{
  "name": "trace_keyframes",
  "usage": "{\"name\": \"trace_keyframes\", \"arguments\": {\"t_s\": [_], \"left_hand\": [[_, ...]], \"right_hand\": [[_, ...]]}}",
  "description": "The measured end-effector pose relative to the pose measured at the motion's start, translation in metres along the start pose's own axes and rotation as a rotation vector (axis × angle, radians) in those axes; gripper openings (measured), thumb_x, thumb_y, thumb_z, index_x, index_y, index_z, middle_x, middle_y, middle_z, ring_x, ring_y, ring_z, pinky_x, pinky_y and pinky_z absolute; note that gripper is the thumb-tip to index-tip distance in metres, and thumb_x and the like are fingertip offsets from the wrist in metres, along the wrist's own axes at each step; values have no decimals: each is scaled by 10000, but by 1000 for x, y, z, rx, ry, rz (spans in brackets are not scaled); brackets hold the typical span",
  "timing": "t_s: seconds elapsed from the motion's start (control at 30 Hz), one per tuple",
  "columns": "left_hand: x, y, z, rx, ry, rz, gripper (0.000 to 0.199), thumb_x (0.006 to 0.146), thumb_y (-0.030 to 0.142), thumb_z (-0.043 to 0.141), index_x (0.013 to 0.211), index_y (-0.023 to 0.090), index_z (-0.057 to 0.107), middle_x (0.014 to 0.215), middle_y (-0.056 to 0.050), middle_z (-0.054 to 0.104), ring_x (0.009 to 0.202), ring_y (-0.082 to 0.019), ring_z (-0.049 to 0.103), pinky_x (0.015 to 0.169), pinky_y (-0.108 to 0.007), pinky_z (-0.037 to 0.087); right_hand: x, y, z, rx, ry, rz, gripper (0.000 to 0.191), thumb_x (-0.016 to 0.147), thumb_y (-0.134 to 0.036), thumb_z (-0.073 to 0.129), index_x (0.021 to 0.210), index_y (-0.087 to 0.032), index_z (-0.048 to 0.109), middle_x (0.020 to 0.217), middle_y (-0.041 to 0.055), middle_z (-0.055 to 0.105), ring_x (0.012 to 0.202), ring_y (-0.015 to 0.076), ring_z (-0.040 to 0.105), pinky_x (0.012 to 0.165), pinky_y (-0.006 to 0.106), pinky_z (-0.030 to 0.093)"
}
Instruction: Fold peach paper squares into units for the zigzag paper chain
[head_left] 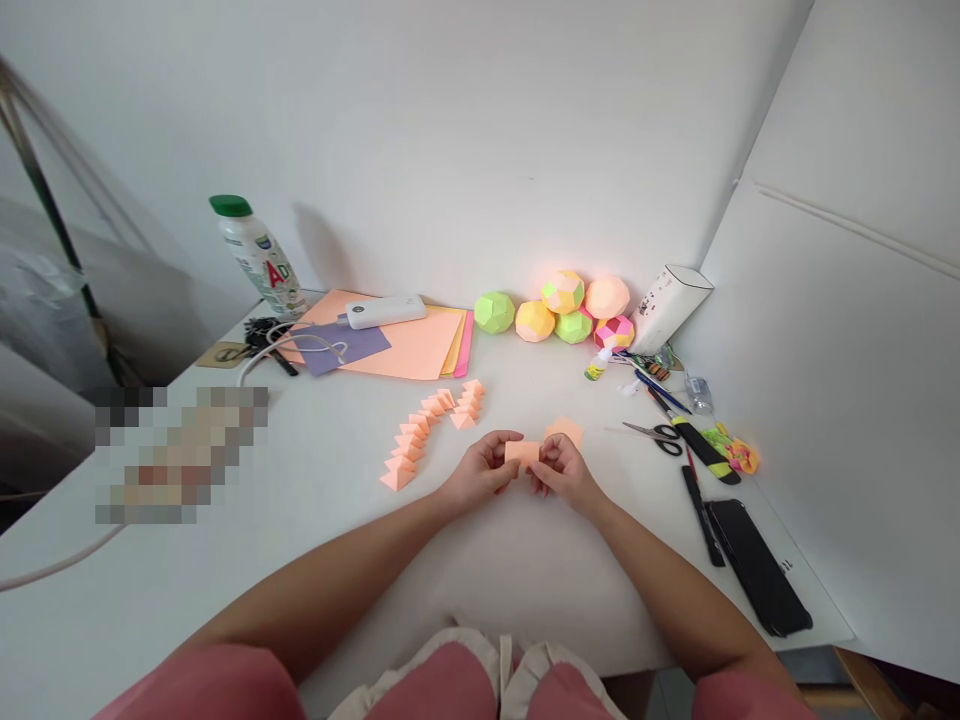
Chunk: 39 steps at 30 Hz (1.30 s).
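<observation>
Between my two hands is a small peach piece of paper [522, 454], held up over the table's front middle. My left hand [486, 466] pinches its left side, thumb in front. On the other side my right hand [564, 474] grips the right edge between thumb and fingers. Another peach paper sheet [568, 431] lies flat just behind my right hand. To the left, folded peach paper pieces [411, 438] stand in a curved row, with a shorter row of the same pieces [467, 404] beside it.
Faceted paper balls [535, 321] sit against the wall. Coloured paper sheets [420, 345] lie under a white power bank [386, 311]. Scissors [658, 434], a glue bottle [598, 364], a cutter knife [705, 450] and a black phone-like slab [759, 565] lie right. A white bottle [262, 260] stands back left.
</observation>
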<state>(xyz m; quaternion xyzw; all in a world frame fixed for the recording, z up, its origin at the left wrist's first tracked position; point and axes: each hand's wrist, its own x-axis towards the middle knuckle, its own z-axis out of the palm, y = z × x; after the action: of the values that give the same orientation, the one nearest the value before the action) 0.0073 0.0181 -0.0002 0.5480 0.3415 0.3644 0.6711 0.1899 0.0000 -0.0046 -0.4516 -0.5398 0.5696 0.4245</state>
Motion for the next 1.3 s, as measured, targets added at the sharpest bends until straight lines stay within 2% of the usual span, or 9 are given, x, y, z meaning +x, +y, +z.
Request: {"name": "trace_keyframes", "arguments": {"t_s": [0.17,0.37,0.5,0.73,0.87,1.0,1.1,1.17,1.3], "left_hand": [[0,0,0,26,-43,-17,389,760,347,568,1096,188,452,636,51,500,460,-54,406,447,-192,335],[-2,2,3,77,-55,-47,413,748,313,560,1123,185,441,627,49,511,496,-75,441,474,-205,358],[-4,7,4,118,-57,-55,408,736,249,547,1127,180,453,530,80,439,469,-77,422,453,-196,335],[-3,6,2,29,-79,-47,430,683,145,520,1107,173,449,598,58,485,502,-73,447,463,-192,351],[1,0,-2,-26,-20,21,427,658,99,493,1077,182,487,576,78,426,456,-59,439,469,-204,362],[3,-3,-5,-99,-23,-3,383,688,116,471,1065,183,489,628,53,505,407,-52,419,426,-209,330],[2,0,-3,-125,-27,7,330,732,169,494,1061,182,489,666,44,507,456,-65,483,491,-238,396],[1,3,0,-112,-37,13,326,745,208,522,1068,186,488,673,46,492,486,-72,508,534,-255,424],[0,7,3,-50,-49,-33,348,746,231,537,1080,175,462,674,32,517,491,-76,492,489,-235,398]], "right_hand": [[2,1,-3,58,-16,1,349,732,-286,649,932,-237,368,627,-69,573,497,108,578,429,204,416],[1,0,-2,28,-20,6,414,725,-238,645,1062,-246,405,586,-93,503,504,104,570,458,217,438],[1,0,0,-15,-31,8,361,722,-213,631,1040,-227,462,586,-83,500,526,97,561,486,222,443],[4,-1,-1,18,18,-1,324,680,-191,643,973,-209,508,539,-100,447,456,80,518,453,215,426],[6,1,-6,72,78,-7,316,669,-197,642,957,-201,512,584,-66,539,451,79,507,424,206,405],[7,4,-9,102,106,-9,308,665,-200,648,944,-197,518,593,-51,569,449,83,508,410,204,391],[7,5,-9,97,94,-11,301,674,-215,653,942,-191,519,631,-33,597,461,85,516,419,212,404],[7,6,-8,88,84,-20,291,679,-224,656,934,-186,521,644,-25,607,464,84,517,424,215,412],[6,5,-6,49,75,-28,295,678,-238,666,929,-178,521,655,-21,615,470,83,525,433,215,426]]}}
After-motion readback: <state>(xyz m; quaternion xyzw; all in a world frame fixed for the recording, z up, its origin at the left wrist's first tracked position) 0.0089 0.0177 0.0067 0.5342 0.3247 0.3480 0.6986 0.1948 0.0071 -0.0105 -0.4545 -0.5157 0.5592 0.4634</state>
